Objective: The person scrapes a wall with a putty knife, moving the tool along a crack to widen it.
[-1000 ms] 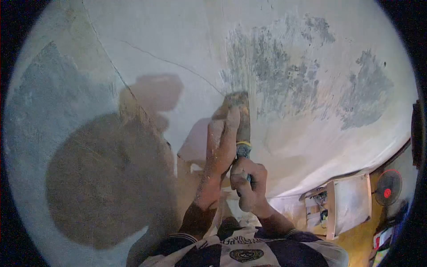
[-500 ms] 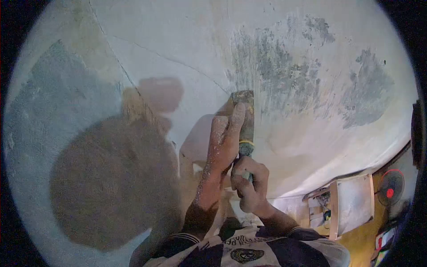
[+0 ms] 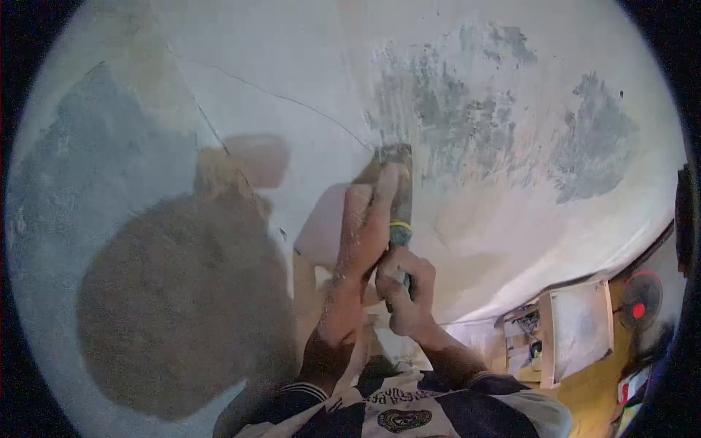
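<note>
One scraper [image 3: 405, 197] lies against left fingers [image 3: 388, 184], handle [image 3: 399, 235] in right fist [image 3: 410, 285]

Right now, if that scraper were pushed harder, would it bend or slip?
The scraper would probably flex little: its blade looks straight with the left hand against it. It seems unlikely to slip free, since the right hand wraps its handle.

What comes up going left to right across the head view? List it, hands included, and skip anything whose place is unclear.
Big round shadow → left hand → right hand → framed board → fan.
</note>
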Motion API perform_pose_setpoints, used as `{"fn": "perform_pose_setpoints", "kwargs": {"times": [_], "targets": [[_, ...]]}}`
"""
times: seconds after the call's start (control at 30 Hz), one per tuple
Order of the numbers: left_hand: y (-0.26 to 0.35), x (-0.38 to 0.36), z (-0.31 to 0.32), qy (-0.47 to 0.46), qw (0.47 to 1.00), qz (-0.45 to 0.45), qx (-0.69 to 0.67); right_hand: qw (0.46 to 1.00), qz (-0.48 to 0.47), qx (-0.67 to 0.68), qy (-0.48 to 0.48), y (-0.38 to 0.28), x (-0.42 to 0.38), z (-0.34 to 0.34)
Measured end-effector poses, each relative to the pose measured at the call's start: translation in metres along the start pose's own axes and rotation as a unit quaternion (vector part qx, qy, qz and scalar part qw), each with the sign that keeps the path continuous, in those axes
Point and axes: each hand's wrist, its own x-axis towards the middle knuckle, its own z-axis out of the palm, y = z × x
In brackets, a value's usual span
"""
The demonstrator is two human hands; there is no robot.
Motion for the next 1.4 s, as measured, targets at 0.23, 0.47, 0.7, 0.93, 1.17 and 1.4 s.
{"fn": "perform_pose_setpoints", "kwargs": {"times": [0.23,0.47,0.7,0.93,1.17,1.4], "targets": [[0.006,0.004,0.004,0.006,0.998,0.052,0.020,1.000,0.020,-0.015,-0.008,-0.007,0.016,-0.001],[0.022,-0.012,0.006,0.064,0.976,0.179,0.104,0.998,0.060,-0.008,-0.024,-0.016,0.007,-0.007],[-0.004,0.004,-0.006,-0.008,0.998,0.050,0.045,0.998,0.051,-0.022,-0.015,-0.010,0.002,0.000],[-0.004,0.003,-0.009,0.029,0.984,0.159,0.078,0.998,-0.001,-0.050,-0.040,-0.007,0.011,0.004],[0.028,-0.007,-0.022,-0.081,0.979,-0.033,-0.184,0.992,-0.052,-0.113,-0.038,-0.001,0.010,0.009],[0.041,-0.005,0.002,0.059,0.995,0.006,0.081,0.996,0.041,-0.055,-0.057,-0.015,0.020,-0.001]]}}
